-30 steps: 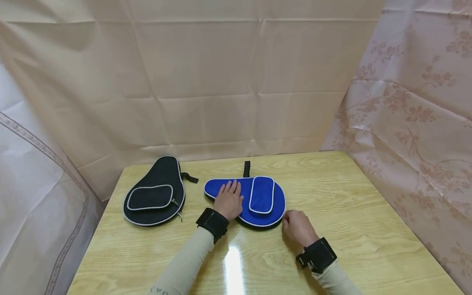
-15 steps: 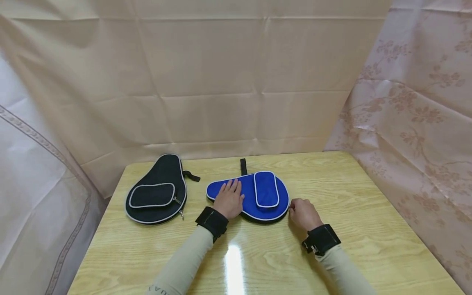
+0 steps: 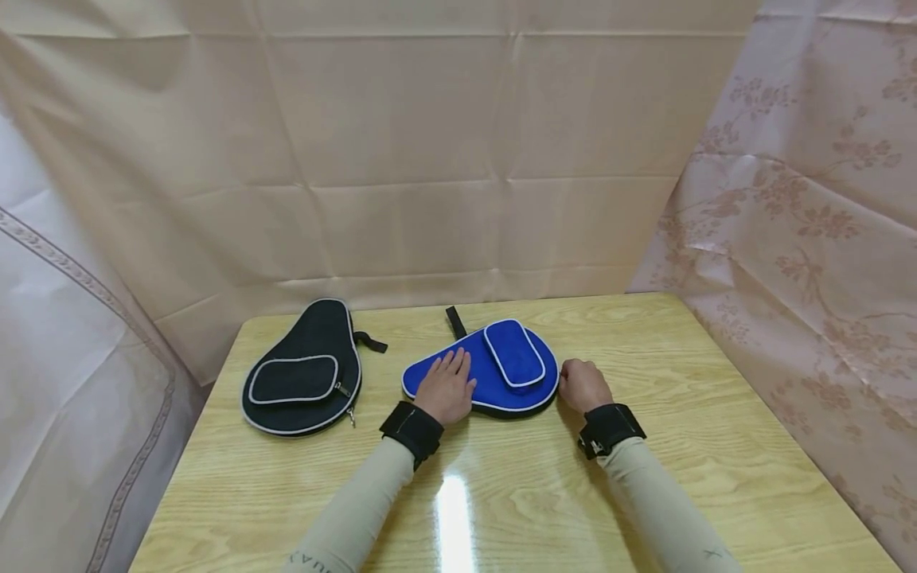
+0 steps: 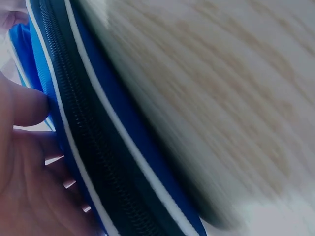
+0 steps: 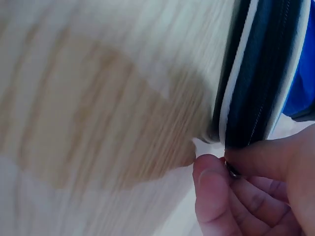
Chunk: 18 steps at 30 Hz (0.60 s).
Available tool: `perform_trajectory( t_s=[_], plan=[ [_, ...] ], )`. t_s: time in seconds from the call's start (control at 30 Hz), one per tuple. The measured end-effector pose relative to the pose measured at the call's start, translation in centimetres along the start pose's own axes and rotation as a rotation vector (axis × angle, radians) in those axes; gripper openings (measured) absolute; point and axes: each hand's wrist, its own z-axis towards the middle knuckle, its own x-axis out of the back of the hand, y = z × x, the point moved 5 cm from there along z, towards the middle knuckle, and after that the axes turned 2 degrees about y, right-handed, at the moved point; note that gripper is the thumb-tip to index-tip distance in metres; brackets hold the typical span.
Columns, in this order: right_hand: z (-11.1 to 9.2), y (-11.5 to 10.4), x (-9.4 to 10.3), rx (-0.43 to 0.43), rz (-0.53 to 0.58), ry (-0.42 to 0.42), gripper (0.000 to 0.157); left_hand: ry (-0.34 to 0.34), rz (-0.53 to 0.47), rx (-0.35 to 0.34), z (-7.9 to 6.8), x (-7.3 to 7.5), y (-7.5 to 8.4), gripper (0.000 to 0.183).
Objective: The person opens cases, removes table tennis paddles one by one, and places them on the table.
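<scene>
A blue paddle case [image 3: 489, 387] with white piping lies at a slant on the table, its wide round end to the right and a small pocket [image 3: 514, 354] on top. My left hand [image 3: 446, 390] rests on its narrow part with fingers extended. In the left wrist view, the dark zipper [image 4: 74, 105] along the case's side appears closed. At the round end, my right hand [image 3: 583, 386] pinches a small metal zipper pull [image 5: 232, 171] between thumb and forefinger, mostly hidden by the fingertips.
To the left lies a black paddle case [image 3: 315, 338] with white piping, a front pocket and a short strap [image 3: 371, 343]. Another black strap [image 3: 455, 322] sticks out behind the blue case. Cloth curtains [image 3: 401, 159] hang behind and beside the wooden table [image 3: 716, 454].
The blue case has turned, its round end swinging away from me and its strap tilting left. My right hand has moved away from me along the round edge; my left hand stays on the case.
</scene>
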Motion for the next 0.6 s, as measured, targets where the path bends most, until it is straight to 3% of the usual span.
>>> perform_trajectory(
  t_s=[0.6],
  plan=[
    [-2.9, -1.5, -0.4, -0.035, 0.02, 0.028, 0.015, 0.003, 0.083, 0.045, 0.4, -0.6, 0.2, 0.053]
  ],
)
